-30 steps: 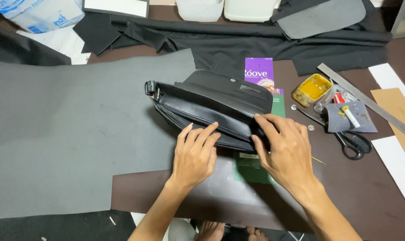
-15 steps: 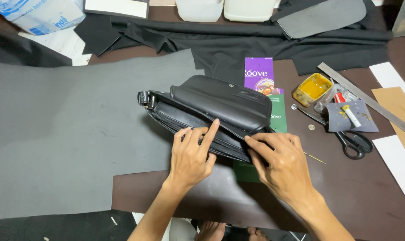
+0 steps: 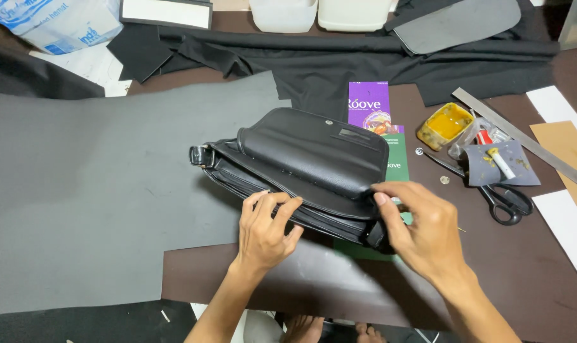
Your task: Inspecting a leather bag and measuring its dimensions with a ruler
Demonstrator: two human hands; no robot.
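Workbench surface: dark brown table (image 3: 555, 279) under a large grey leather sheet (image 3: 98, 203), scissors (image 3: 501, 197) off to the right. The black leather flap bag (image 3: 307, 168) is lying just ahead of both hands, long axis running upper-left to lower-right. The left hand (image 3: 266, 232) is pressing fingertips on the near edge, the right hand (image 3: 425, 228) is pinching the right flap corner; versus 0.5 s ago, the bag is sitting rotated slightly, hands spread wider.

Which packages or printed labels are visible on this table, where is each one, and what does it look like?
Plastic bag: far left corner, crumpled, white with blue print.
Purple leaflet: behind the black bag, flat rectangle, purple with white lettering and a round picture.
Green leaflet: under the black bag's right end, near the right hand, flat and green.
Small tube: right side, on a grey scrap, white with yellow tip.
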